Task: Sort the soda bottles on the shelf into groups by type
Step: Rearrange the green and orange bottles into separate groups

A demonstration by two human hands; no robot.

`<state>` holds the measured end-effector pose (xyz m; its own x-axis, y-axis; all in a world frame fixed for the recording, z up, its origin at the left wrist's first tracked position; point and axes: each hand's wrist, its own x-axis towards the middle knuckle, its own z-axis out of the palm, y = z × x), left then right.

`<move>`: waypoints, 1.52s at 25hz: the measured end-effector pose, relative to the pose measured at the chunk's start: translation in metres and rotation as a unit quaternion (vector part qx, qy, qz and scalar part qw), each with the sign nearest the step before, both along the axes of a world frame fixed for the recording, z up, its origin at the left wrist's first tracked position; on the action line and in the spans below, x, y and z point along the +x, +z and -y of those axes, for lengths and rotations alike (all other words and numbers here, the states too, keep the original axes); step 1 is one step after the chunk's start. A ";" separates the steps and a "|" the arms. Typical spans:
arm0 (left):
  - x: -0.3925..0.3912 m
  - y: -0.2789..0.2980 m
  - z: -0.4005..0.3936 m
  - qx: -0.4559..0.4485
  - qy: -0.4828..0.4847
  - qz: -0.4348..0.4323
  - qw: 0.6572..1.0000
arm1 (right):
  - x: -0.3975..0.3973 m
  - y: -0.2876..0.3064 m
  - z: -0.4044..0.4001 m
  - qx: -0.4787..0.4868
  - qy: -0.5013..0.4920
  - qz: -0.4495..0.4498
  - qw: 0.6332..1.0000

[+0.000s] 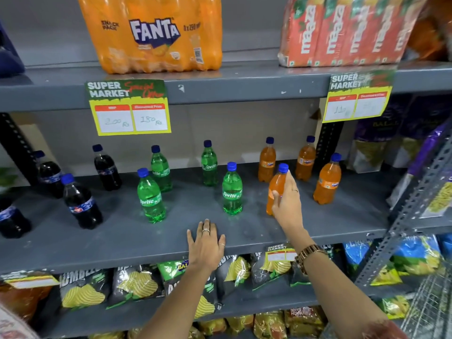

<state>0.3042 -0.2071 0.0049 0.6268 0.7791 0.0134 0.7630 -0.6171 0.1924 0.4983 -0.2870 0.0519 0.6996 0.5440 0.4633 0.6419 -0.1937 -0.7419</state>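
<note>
Shelf: grey metal shelf point(171, 243) in a shop aisle, carrying small plastic soda bottles with blue caps in three colour groups.
Left group: four dark cola bottles point(82, 201) standing at the left end, one cut off by the frame edge.
Middle group: four green Sprite bottles point(232, 190), upright, spaced apart in two loose rows.
Right group: three orange Fanta bottles point(327, 181) standing upright toward the back and right.
Right hand: right hand point(287, 199) wrapped around a fourth orange Fanta bottle point(277, 183), fingers curled round its label, thumb on the near side; bottle tilted slightly, base at or just above the shelf, cannot tell which.
Left hand: left hand point(206, 243) flat on the shelf's front edge, fingers spread, holding nothing, just in front of the nearest Sprite bottle.
Above: shrink-wrapped orange Fanta multipack point(151, 33) and red Maaza cartons point(342, 33) on the upper shelf; yellow price tags point(129, 111) hanging from its edge.
Below: bags of crisps point(137, 282) on the lower shelves.
</note>
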 end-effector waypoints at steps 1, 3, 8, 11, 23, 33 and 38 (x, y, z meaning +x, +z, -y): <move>0.002 0.000 0.000 0.002 0.002 0.001 1.000 | 0.005 0.001 -0.001 -0.003 0.003 -0.007 1.000; 0.003 -0.002 -0.001 0.010 0.005 0.001 1.000 | 0.015 0.002 -0.005 -0.010 0.011 -0.022 1.000; 0.005 -0.004 -0.002 0.016 -0.002 -0.003 1.000 | 0.031 0.002 -0.014 -0.008 0.020 -0.028 0.999; 0.005 -0.006 -0.003 0.018 0.002 -0.009 1.000 | 0.034 0.002 -0.020 -0.008 0.021 -0.033 0.999; 0.004 -0.006 -0.006 -0.005 -0.009 -0.038 0.999 | 0.032 -0.006 -0.021 -0.004 -0.021 0.001 1.000; -0.009 -0.005 -0.013 0.001 -0.018 -0.041 0.999 | -0.025 -0.011 -0.052 -0.064 0.127 0.005 0.990; -0.030 -0.003 -0.026 -0.001 -0.015 -0.043 0.999 | -0.043 -0.017 -0.072 -0.084 0.156 -0.116 0.977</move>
